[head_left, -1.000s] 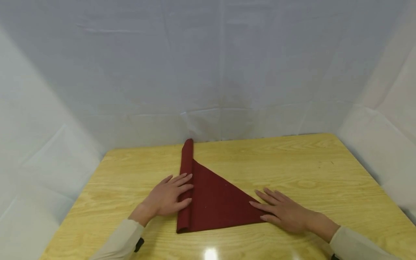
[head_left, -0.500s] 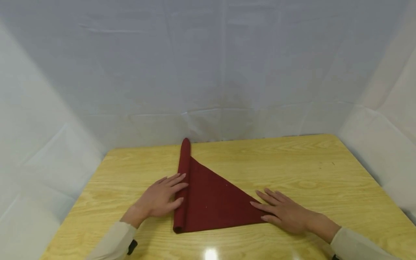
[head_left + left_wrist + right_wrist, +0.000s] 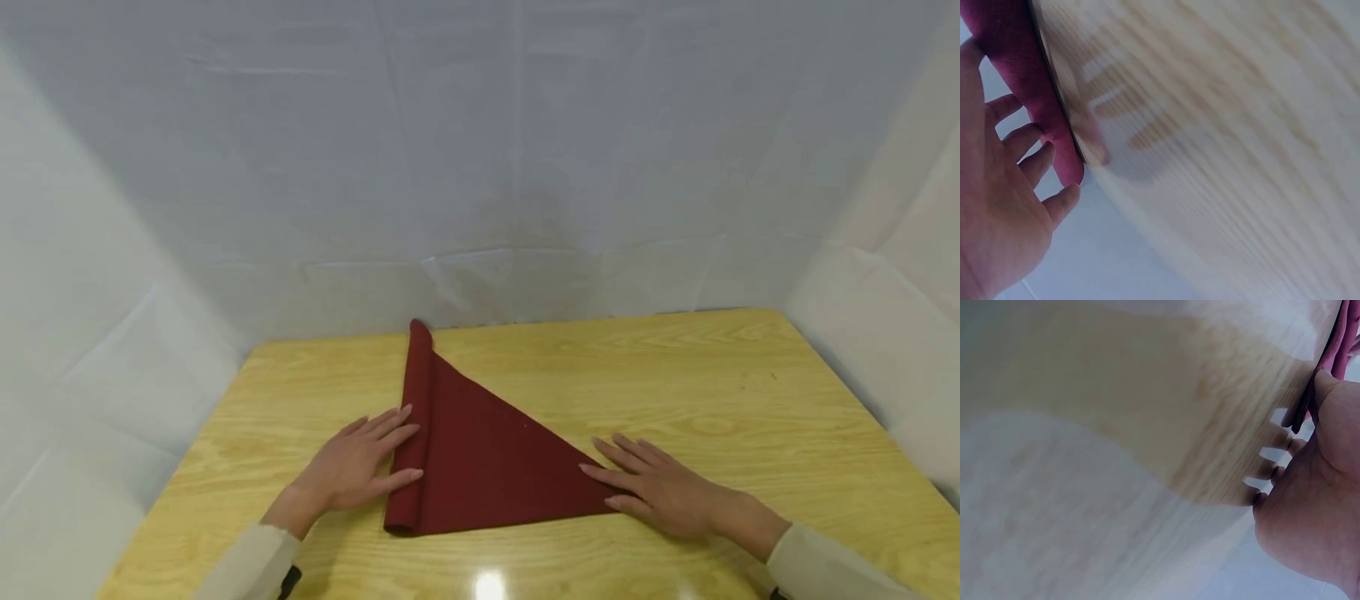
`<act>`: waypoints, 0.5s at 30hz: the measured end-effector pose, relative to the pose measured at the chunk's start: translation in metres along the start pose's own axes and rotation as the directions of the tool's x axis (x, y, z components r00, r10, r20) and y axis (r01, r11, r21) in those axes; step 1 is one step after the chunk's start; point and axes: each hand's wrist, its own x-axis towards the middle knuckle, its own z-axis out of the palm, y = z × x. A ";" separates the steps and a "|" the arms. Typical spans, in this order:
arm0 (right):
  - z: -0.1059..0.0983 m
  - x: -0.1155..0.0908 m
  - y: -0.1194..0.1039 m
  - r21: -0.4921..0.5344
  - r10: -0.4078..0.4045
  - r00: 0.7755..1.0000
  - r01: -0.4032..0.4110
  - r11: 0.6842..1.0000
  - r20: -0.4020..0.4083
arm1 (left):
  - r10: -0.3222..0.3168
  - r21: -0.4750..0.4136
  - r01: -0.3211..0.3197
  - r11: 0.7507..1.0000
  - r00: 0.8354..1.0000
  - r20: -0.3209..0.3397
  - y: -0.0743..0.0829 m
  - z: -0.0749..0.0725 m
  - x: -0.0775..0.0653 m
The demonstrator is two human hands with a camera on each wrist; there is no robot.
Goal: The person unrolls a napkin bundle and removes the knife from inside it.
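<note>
A dark red cloth (image 3: 495, 458) lies on the table, its flat part shaped like a triangle with a point to the right. Its left side is a loose roll (image 3: 416, 375) that runs from near the front to the back edge. My left hand (image 3: 348, 467) rests on the roll with fingers spread and nearly straight. The left wrist view has these fingers along the red roll (image 3: 1022, 69). Over at the cloth's right corner, my right hand (image 3: 667, 492) lies with fingers extended, thumb and index finger touching the cloth. In the right wrist view the cloth's edge (image 3: 1329, 356) shows beside the thumb.
The table (image 3: 675, 375) has a yellow wood-grain top. White sheeting (image 3: 510, 167) hangs behind it and along both sides. The far end of the roll reaches the back edge of the table, close to the sheeting.
My left hand and the roll have shifted to the left. The flat part of the cloth has become wider on that side. My right hand has stayed at the right corner.
</note>
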 end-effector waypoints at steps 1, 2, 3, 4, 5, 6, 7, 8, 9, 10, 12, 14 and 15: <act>0.000 0.000 0.000 0.000 0.000 1.000 0.000 1.000 -0.003 | -0.002 -0.001 0.002 1.000 1.000 0.004 0.000 0.001 -0.001; 0.000 0.000 0.000 -0.001 0.000 1.000 0.000 1.000 -0.004 | -0.004 -0.004 0.004 1.000 1.000 0.006 -0.001 0.002 -0.001; 0.001 0.000 0.000 -0.002 0.000 1.000 0.000 1.000 -0.005 | -0.006 -0.005 0.006 1.000 1.000 0.009 -0.001 0.003 -0.002; 0.001 0.000 0.000 0.000 0.000 1.000 0.000 1.000 -0.006 | -0.007 -0.005 0.007 1.000 1.000 0.010 -0.001 0.003 -0.002; 0.001 0.000 0.000 0.001 -0.001 1.000 0.001 1.000 -0.006 | -0.006 -0.007 0.006 1.000 1.000 0.010 -0.001 0.004 -0.003; 0.001 0.000 0.000 0.004 -0.003 1.000 0.003 1.000 -0.007 | -0.005 -0.008 0.005 1.000 1.000 0.010 -0.002 0.005 -0.003; 0.001 0.000 0.000 0.006 -0.003 1.000 0.003 1.000 -0.006 | -0.004 -0.009 0.004 1.000 1.000 0.007 -0.002 0.006 -0.003; 0.001 0.000 0.000 0.007 -0.004 1.000 0.004 1.000 -0.005 | -0.004 -0.008 0.004 1.000 1.000 0.004 -0.002 0.006 -0.003; 0.001 0.000 0.000 0.009 -0.005 1.000 0.005 1.000 -0.006 | -0.004 -0.005 0.004 1.000 1.000 0.001 -0.002 0.007 -0.004; 0.001 0.000 0.000 0.010 -0.005 1.000 0.005 1.000 -0.007 | -0.003 -0.002 0.003 1.000 1.000 -0.004 -0.002 0.007 -0.003; 0.001 0.000 -0.001 0.003 -0.010 1.000 0.010 1.000 -0.009 | -0.002 0.006 0.002 1.000 1.000 -0.017 -0.002 0.007 -0.003; 0.000 0.000 -0.001 -0.010 -0.016 1.000 0.016 1.000 -0.014 | 0.004 0.015 -0.003 1.000 1.000 -0.031 -0.001 0.006 -0.001; 0.000 0.001 -0.001 -0.012 -0.017 1.000 0.017 1.000 -0.016 | 0.008 0.019 -0.007 1.000 0.999 -0.036 0.000 0.005 0.001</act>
